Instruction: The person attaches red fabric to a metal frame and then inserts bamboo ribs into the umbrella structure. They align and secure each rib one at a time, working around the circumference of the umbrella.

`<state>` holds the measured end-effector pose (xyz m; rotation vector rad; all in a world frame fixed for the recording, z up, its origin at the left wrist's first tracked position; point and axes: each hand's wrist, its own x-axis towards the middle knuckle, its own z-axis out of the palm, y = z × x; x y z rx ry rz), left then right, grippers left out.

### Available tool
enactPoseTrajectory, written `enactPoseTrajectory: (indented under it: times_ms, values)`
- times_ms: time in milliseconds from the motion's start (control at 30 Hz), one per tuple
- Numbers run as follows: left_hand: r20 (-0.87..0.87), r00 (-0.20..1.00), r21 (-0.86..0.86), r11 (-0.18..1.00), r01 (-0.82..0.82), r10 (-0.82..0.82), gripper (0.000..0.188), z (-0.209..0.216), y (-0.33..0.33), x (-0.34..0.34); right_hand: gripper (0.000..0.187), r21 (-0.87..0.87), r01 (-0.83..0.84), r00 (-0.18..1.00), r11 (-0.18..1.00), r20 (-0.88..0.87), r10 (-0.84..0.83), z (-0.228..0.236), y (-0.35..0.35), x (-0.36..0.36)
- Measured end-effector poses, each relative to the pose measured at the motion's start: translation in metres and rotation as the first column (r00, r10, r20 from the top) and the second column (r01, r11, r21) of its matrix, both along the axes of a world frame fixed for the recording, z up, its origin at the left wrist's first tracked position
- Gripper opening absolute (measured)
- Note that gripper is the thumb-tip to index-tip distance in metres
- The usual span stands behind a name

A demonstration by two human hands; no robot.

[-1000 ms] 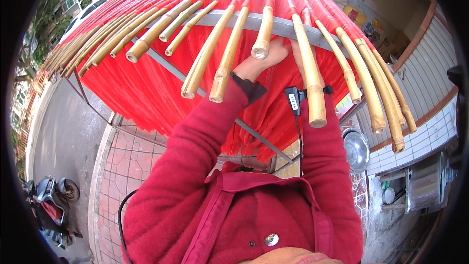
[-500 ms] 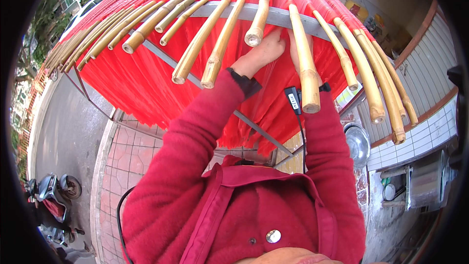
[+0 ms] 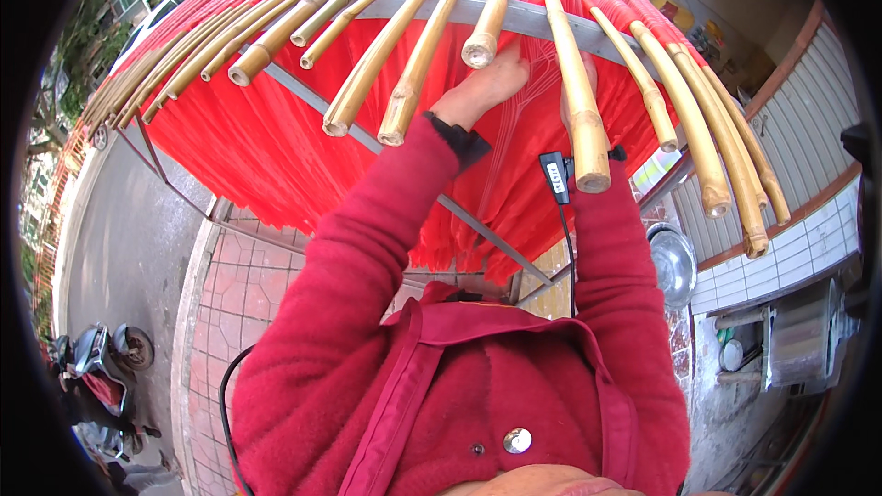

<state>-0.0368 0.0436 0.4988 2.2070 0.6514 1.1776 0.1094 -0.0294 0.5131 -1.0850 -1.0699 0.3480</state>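
My left hand (image 3: 489, 87) reaches under the row of bamboo poles (image 3: 573, 92) to the hanging red strands (image 3: 367, 165). Its fingers are closed at the strands, their tips partly hidden. Opposite it, my right hand (image 3: 591, 78) is mostly behind one thick pole, so its fingers do not show. Between the two hands, thin pale-looking threads (image 3: 544, 62) are drawn apart like a web against the red. Red strands wrap the far parts of the poles, while the near ends are bare.
A grey metal bar (image 3: 528, 16) runs beneath the poles, and a slanting frame rod (image 3: 478, 237) crosses below my forearms. Several pole ends jut toward me. A metal basin (image 3: 672, 264) stands at right; a parked scooter (image 3: 101, 363) is at lower left. A black cable hangs from my right wrist.
My hands have moved slightly apart, and the web of threads between them now shows more clearly. The poles appear slightly higher in view.
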Motion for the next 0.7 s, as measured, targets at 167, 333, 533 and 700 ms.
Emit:
enactPoseTrajectory:
  times_ms: [167,333,533,700]
  values:
    - [-0.001,0.998,0.278,0.959,-0.06,0.063,0.032,0.001,-0.004,-0.012,0.054,0.006,0.112,0.979,0.994,0.173,-0.111,-0.003,0.007,0.014]
    - [-0.05,0.995,0.12,0.989,-0.082,0.089,0.058,0.025,-0.042,-0.028,0.053,-0.036,0.12,0.975,0.992,0.19,-0.111,-0.001,0.005,0.011]
    - [-0.046,0.994,0.374,0.921,0.109,-0.099,0.072,0.017,-0.045,-0.023,0.051,0.028,-0.257,0.963,0.966,-0.074,0.259,-0.001,-0.014,-0.012]
    - [-0.031,0.995,0.141,0.985,0.099,-0.096,0.075,-0.008,-0.033,0.001,0.053,0.068,-0.279,0.956,0.958,-0.08,0.284,-0.016,-0.021,-0.029]
